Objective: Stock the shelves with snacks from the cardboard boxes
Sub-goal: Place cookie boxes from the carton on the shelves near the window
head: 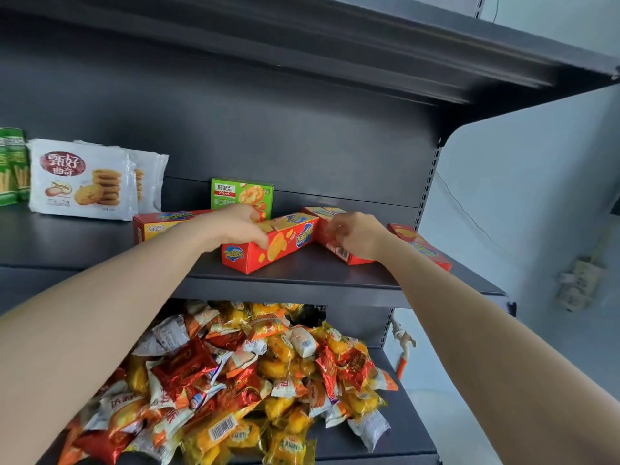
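On the head view, my left hand (235, 226) is clamped over the top of the middle red box (285, 245), with the fingers curled across it. That box lies askew on the shelf (318, 265), its near end close to the front edge. My right hand (355, 233) grips the second red box (335, 251) just beside it. This one is also at an angle, and the two boxes meet in a V toward the back. A green box (240, 193) stands upright behind them, and another red box (422, 246) lies by the right edge. To do this well, I judge I should swing each box square to the front edge, one at a time. Sliding it flat should avoid toppling the green box, and then I can close the gap between them.
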The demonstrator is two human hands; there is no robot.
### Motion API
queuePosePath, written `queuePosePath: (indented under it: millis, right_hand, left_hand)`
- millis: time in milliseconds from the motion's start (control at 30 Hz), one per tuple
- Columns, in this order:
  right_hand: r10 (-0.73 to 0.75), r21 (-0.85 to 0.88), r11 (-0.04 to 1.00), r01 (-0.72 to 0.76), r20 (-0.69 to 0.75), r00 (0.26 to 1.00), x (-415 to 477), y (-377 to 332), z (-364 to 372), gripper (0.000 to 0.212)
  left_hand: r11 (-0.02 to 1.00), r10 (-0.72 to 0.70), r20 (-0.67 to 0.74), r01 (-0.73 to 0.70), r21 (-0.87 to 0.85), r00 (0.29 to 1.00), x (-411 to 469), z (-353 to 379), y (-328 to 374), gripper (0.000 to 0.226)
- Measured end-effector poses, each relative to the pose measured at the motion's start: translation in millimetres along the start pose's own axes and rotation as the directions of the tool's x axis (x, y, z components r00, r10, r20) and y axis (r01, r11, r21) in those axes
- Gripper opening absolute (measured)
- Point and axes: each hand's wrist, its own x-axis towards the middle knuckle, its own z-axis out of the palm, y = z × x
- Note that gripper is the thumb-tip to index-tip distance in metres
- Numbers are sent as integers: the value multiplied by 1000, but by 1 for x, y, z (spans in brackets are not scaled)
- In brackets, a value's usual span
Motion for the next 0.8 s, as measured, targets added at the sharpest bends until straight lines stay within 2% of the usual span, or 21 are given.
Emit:
queuePosePath:
  millis: [100, 267, 400, 500, 533, 600, 700, 767, 800]
  right_hand:
    - [10, -53, 999, -9, 12, 1000, 1, 12, 8, 32]
    - [39, -83, 996, -36, 39, 998, 5, 24, 18, 34]
    - [88, 58, 995, -82, -94, 992, 4, 29, 19, 43]
    - [14, 145, 989, 15, -197, 980, 6, 33, 19, 53]
    - [-41, 141, 988, 67, -181, 983, 8, 34, 17, 54]
    - [-120, 182, 975, 128, -54, 991, 10, 34, 13, 53]
    - [-143, 340, 937, 80, 165, 976, 12, 39, 10, 52]
    - [-141, 451, 891, 45, 181, 973, 11, 41, 11, 63]
    - [-133, 495, 868, 34, 167, 977, 12, 43, 13, 72]
  left_hand:
    - [996, -28, 58, 33, -83, 998, -3, -11, -13, 77]
    - [997, 7, 92, 1, -84, 996, -10, -15, -19, 78]
    - [994, 46, 63, -39, -103, 997, -12, -15, -19, 70]
    - [976, 67, 80, -48, -212, 995, -15, -17, -17, 60]
    - [965, 74, 96, -47, -259, 993, -17, -19, -17, 58]
    - [954, 94, 121, -54, -294, 988, -20, -22, -17, 60]
    - [959, 107, 152, -61, -276, 983, -24, -27, -19, 63]
    - [943, 104, 148, -51, -328, 983, -23, -29, -23, 60]
    - [913, 84, 131, -24, -408, 988, -21, -29, -24, 54]
